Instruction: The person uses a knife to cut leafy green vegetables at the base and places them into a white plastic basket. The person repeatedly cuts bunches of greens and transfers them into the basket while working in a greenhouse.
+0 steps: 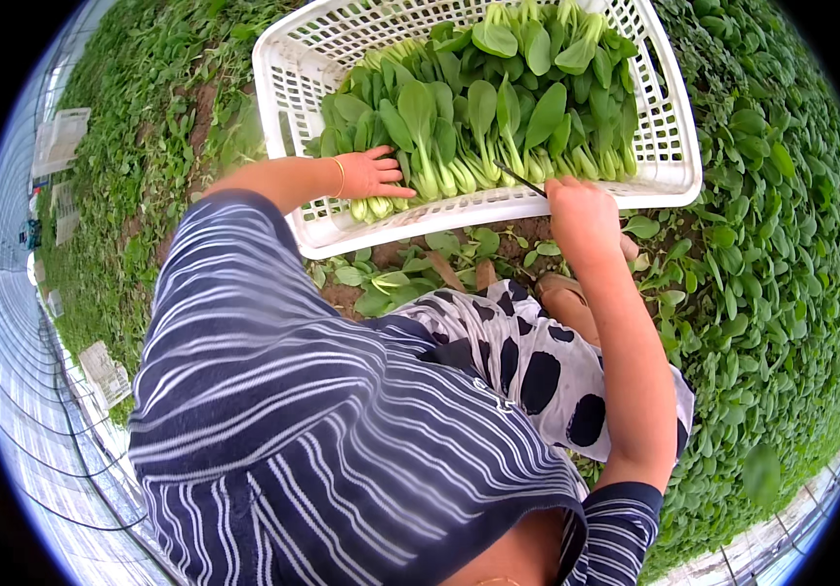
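A white plastic crate (420, 238) with slotted walls stands before me, filled with green bok choy (456, 132). The bunches in front lie with pale stem ends toward me; at the far side some stems point away. My left hand (374, 176) reaches over the near left corner, palm down and fingers spread, touching the bok choy along the near wall. Its thumb is hidden. My right hand (582, 212) is closed around a thin dark knife-like tool (518, 178) over the near rim at the right. The tool's tip points left over the stems; its handle is mostly hidden.
Dense leafy plants (764, 293) grow to the right. Loose leaves lie on the soil (343, 297) below the crate, close to my shoe (565, 293). More pale crates (106, 373) stand far left along the greenhouse wall (32, 410).
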Tool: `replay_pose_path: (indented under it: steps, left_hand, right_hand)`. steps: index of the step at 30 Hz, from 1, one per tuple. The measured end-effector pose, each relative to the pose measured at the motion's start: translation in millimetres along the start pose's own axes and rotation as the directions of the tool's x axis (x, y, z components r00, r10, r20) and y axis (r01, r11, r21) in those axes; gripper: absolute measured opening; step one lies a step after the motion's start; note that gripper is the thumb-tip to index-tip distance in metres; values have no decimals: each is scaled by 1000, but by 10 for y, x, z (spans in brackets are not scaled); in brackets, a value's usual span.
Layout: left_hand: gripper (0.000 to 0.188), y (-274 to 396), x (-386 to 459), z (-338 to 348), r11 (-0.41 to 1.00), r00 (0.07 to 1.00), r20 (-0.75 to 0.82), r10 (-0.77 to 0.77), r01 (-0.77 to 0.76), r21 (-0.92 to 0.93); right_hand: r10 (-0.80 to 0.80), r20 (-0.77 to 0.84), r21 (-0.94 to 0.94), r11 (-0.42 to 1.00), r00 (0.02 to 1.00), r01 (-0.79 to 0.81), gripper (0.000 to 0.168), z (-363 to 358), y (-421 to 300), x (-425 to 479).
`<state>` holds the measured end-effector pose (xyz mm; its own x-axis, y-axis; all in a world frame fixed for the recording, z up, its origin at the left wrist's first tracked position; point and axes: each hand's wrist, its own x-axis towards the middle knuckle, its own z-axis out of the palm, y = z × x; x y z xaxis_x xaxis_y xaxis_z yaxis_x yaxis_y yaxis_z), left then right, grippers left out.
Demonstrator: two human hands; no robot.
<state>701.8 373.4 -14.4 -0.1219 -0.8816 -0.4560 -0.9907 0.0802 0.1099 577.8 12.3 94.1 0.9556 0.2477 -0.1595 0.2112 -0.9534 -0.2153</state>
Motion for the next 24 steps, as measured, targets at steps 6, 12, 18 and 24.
replay_pose_path:
  steps: [6, 12, 18, 24]
  left_hand:
    - [62, 50, 109, 428, 994, 994, 55, -91, 93, -52]
    - [137, 3, 147, -195, 986, 862, 505, -33, 111, -125]
    - [31, 19, 718, -1405, 902, 870, 444, -215, 352, -252]
    - [21, 317, 2418, -3050, 901, 926, -271, -263, 135, -412]
  right_hand:
    - [25, 36, 103, 994, 999, -29, 16, -44, -32, -7]
    - [347, -237, 521, 834, 908, -183, 35, -860, 761, -589]
    - [900, -64, 896, 242, 431, -373, 30, -1639, 1919, -2722]
    - [975, 162, 983, -173, -150, -59, 21, -875, 1383, -5096]
